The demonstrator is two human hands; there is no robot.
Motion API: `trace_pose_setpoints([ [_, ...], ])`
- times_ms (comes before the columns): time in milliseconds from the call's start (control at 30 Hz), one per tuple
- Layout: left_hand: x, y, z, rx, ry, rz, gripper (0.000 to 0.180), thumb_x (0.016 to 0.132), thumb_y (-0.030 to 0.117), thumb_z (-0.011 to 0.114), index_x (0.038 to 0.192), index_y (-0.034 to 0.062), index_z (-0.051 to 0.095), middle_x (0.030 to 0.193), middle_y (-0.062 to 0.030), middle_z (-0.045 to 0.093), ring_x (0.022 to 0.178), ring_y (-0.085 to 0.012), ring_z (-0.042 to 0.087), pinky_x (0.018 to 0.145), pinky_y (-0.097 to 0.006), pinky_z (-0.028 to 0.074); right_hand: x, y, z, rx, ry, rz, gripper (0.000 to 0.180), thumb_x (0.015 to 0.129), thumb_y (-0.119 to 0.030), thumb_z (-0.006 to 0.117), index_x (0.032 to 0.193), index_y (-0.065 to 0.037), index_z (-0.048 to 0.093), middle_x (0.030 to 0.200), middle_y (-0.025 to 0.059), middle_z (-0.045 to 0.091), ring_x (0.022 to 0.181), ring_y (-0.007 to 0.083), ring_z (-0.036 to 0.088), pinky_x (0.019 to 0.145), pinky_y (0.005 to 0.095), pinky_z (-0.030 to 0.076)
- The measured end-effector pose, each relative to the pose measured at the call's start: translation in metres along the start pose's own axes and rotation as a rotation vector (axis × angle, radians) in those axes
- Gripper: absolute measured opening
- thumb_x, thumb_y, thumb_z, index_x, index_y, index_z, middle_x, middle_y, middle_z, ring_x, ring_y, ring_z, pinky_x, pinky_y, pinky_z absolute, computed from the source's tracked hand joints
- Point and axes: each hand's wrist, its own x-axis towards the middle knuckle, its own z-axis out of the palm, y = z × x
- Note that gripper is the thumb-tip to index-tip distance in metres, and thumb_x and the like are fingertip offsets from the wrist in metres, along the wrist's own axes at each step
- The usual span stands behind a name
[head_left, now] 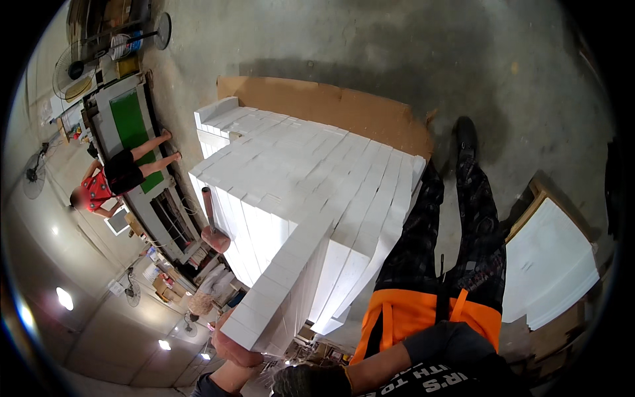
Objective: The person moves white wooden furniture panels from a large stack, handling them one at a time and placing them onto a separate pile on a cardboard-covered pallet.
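A workshop with a bare concrete floor (pixel 529 79) spreads out around the work, lit by ceiling lamps at the lower left. A large stack of narrow white boxes (pixel 284 149) stands close-packed in the middle, with a brown cardboard sheet (pixel 324 99) showing along its upper edge. A row of white boxes (pixel 281 274) juts from the stack toward the lower left. At that row's near end is the person's left hand (pixel 235 349), its fingers bent around the end and gripping it. The right hand (pixel 311 382), in a dark glove, is near the underside of the same row; I cannot tell whether its fingers are closed. Farther left, a co-worker in a red top (pixel 99 190) stands beside a table (pixel 104 122) with a green panel (pixel 135 126). White sheets (pixel 555 264) lie piled at the right.
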Motion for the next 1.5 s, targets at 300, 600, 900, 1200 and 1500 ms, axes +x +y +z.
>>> trace_pose_setpoints([
  [300, -0.011, -0.017, 0.022, -0.400, 0.478, -0.159, 0.046, 0.091, 0.046, 0.038, 0.072, 0.0057, 0.050, 0.104, -0.0143, 0.044, 0.099, -0.0292, 0.050, 0.080, -0.038, 0.046, 0.016, -0.014, -0.019, -0.281, 0.641, -0.071, 0.031, 0.083, -0.013, 0.053, 0.109, 0.002, 0.057, 0.061, 0.0068, 0.052, 0.050, 0.0185, 0.053, 0.044, 0.0291, 0.044],
  [600, -0.021, -0.019, 0.023, -0.702, 0.409, -0.199, 0.058, 0.089, 0.055, 0.028, 0.075, 0.0033, 0.049, 0.090, -0.0136, 0.048, 0.087, -0.0249, 0.050, 0.081, -0.039, 0.039, 0.028, -0.013, -0.025, -0.216, 0.455, -0.196, 0.021, 0.080, -0.013, 0.055, 0.095, 0.001, 0.059, 0.064, 0.0093, 0.055, 0.054, 0.0196, 0.056, 0.048, 0.0301, 0.048],
  [900, -0.027, -0.014, 0.014, -0.737, 0.402, -0.317, 0.059, 0.086, 0.057, 0.037, 0.089, -0.0015, 0.046, 0.095, -0.0140, 0.051, 0.087, -0.0197, 0.051, 0.081, -0.033, 0.039, 0.024, 0.008, -0.052, -0.143, 0.460, -0.279, 0.037, 0.082, -0.019, 0.053, 0.115, -0.002, 0.054, 0.102, 0.0119, 0.059, 0.092, 0.0259, 0.058, 0.084, 0.0400, 0.047],
  [1200, -0.062, -0.061, 0.016, -0.723, 0.303, -0.305, 0.058, 0.081, 0.048, 0.038, 0.108, -0.0031, 0.044, 0.100, -0.0161, 0.051, 0.098, -0.0264, 0.049, 0.086, -0.039, 0.042, 0.000, 0.177, -0.043, 0.153, 0.847, 0.572, 0.039, 0.086, -0.005, 0.044, 0.124, 0.001, 0.046, 0.121, 0.0158, 0.052, 0.114, 0.0292, 0.046, 0.104, 0.0392, 0.028],
  [1500, -0.039, -0.030, 0.009, -0.750, 0.293, -0.373, 0.055, 0.079, 0.050, 0.044, 0.092, -0.0029, 0.053, 0.096, -0.0147, 0.059, 0.101, -0.0247, 0.053, 0.091, -0.039, 0.038, 0.050, 0.084, -0.022, 0.005, 0.637, 0.190, 0.035, 0.082, -0.017, 0.048, 0.113, -0.003, 0.054, 0.109, 0.0142, 0.055, 0.099, 0.0288, 0.054, 0.088, 0.0396, 0.043],
])
